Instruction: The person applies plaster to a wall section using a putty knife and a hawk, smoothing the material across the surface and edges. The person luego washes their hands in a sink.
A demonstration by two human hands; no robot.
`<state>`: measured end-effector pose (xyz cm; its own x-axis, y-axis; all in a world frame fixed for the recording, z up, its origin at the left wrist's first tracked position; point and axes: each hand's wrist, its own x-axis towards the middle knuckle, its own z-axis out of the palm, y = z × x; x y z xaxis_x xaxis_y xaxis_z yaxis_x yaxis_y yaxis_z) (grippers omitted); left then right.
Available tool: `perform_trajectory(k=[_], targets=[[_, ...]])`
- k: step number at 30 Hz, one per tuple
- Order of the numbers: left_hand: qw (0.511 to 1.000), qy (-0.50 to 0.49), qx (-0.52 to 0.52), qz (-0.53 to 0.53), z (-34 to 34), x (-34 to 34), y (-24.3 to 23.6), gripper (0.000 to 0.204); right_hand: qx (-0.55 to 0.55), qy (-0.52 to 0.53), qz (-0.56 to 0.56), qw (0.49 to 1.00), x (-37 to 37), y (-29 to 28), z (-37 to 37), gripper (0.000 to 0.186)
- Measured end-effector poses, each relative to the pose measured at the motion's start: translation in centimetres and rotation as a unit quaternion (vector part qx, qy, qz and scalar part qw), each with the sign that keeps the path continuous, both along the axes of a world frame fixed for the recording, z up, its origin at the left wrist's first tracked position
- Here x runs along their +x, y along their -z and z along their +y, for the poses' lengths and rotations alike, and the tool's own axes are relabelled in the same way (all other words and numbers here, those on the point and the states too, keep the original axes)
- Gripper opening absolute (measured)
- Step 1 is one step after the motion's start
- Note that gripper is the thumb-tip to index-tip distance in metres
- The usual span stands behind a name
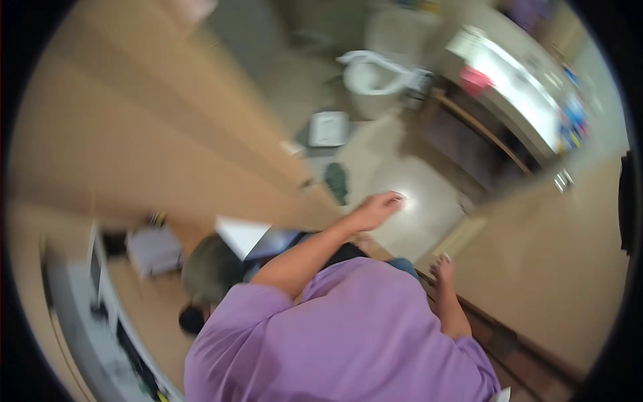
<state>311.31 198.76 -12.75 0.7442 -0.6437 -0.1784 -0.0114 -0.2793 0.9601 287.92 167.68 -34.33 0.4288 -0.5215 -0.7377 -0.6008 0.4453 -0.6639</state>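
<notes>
Extending forward from a purple sleeve, my left hand [379, 208] hovers over the pale floor of a bathroom doorway. Its fingers are loosely bent and slightly blurred, and I see nothing in them. Lower and to the right, my right hand [442, 268] is raised beside the light wooden panel [536, 268]. Its fingers are apart with nothing visible between them; whether it touches the panel I cannot tell. A large wooden door [201, 127] stands to the left of my left hand, with a small dark metal fitting [306, 183] on its edge.
Ahead are a white toilet [375, 87], a white scale [329, 128] on the floor and a dark green mat or slipper [336, 182]. A white sink counter [516, 80] carries a pink item [475, 80]. At lower left are an olive rounded object [211, 271] and grey shelving [87, 315].
</notes>
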Motion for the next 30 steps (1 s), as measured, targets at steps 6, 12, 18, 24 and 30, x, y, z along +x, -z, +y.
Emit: perform_trajectory(k=[6,12,18,24,30], targets=[[0.996,0.03,-0.043,0.076,-10.6,9.4,-3.6,0.042,-0.023,0.124,-0.091,0.988,10.8,-5.6,-6.3,0.037],[0.989,0.025,-0.097,0.111,-21.2,19.6,-4.5,0.042,-0.085,0.142,-0.19,0.968,23.7,-11.4,-18.1,0.03],[0.989,-0.019,-0.077,0.121,-30.5,26.8,-3.2,0.046,-0.137,0.08,-0.289,0.944,38.6,-20.5,-31.8,0.032],[0.987,0.049,-0.084,0.128,-39.2,35.2,-5.0,0.044,-0.128,0.125,-0.382,0.907,52.5,-27.7,-43.6,0.038],[0.972,0.148,-0.1,0.153,-50.7,43.0,-3.7,0.045,-0.131,0.068,-0.377,0.915,61.9,-32.4,-52.1,0.044]])
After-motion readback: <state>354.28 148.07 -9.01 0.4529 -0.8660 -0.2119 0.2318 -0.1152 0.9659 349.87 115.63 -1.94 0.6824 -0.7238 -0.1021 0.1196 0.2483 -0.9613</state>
